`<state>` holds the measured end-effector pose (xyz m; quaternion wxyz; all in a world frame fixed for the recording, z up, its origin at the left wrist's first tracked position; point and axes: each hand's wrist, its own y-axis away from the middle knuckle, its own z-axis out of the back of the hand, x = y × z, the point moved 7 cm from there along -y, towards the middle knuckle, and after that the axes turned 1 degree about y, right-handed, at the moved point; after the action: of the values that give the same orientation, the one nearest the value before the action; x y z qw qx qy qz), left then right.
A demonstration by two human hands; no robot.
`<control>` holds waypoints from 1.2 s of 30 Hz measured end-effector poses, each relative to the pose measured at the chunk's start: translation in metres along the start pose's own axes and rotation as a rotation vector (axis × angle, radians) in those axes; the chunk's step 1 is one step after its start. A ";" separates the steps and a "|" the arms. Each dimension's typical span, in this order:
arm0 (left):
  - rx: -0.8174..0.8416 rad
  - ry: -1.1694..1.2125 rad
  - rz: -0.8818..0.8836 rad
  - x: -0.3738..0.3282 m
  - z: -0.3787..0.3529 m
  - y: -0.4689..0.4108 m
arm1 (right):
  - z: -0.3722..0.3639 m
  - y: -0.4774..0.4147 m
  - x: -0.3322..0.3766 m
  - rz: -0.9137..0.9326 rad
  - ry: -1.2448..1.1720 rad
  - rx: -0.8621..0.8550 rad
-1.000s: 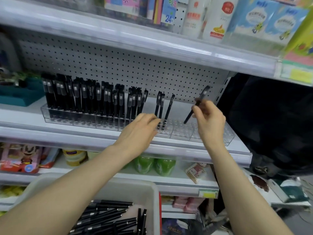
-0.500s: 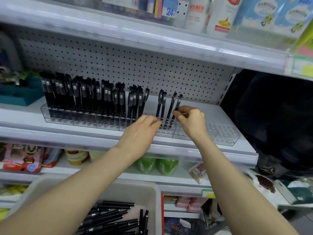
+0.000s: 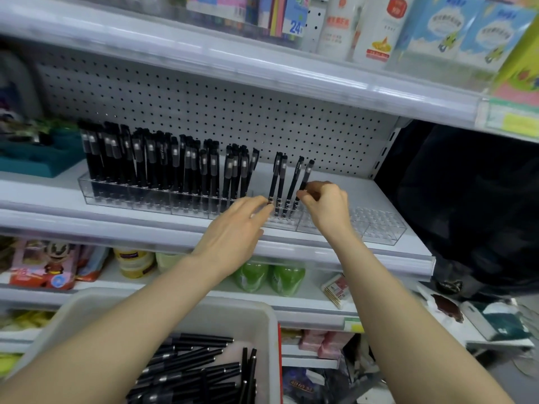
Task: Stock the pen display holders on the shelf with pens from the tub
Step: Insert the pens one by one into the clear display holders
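Clear plastic pen holders (image 3: 379, 230) run along the middle shelf. Their left part is packed with upright black pens (image 3: 151, 164); the right end stands bare. Several separate pens stand near the middle. My right hand (image 3: 328, 207) pinches the rightmost of these, a black pen (image 3: 306, 174), whose tip sits in the holder. My left hand (image 3: 236, 228) lies with straight fingers against the holder's front, its fingertips by the foot of another pen. Below, a grey tub (image 3: 264, 317) holds several loose black pens (image 3: 189, 370).
A teal tray (image 3: 38, 161) sits at the shelf's left end. Perforated backboard (image 3: 233, 112) rises behind the pens, and an upper shelf (image 3: 262, 74) overhangs them. Green bottles (image 3: 271, 277) and packets fill the lower shelf. A dark gap opens to the right.
My right hand brought the pen down and left from mid-air into the holder beside the other single pens. My left hand stayed at the holder's front.
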<state>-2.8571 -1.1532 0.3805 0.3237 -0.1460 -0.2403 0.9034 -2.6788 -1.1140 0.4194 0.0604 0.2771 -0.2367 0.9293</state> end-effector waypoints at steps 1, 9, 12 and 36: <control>-0.024 0.015 0.025 0.002 0.007 0.008 | 0.002 0.005 0.001 0.003 0.011 -0.030; -0.056 0.083 0.183 0.049 0.023 0.122 | -0.027 0.114 0.043 0.188 -0.153 -0.142; 0.011 0.078 0.246 0.063 0.009 0.167 | -0.068 0.160 0.061 0.249 -0.164 0.028; 0.019 0.009 0.296 0.083 -0.017 0.205 | -0.186 0.256 0.057 0.373 0.214 0.829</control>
<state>-3.0175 -1.2314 0.2488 0.1892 -0.1810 -0.2060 0.9429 -2.8791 -1.2522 0.2102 -0.1996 0.1332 0.1164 0.9638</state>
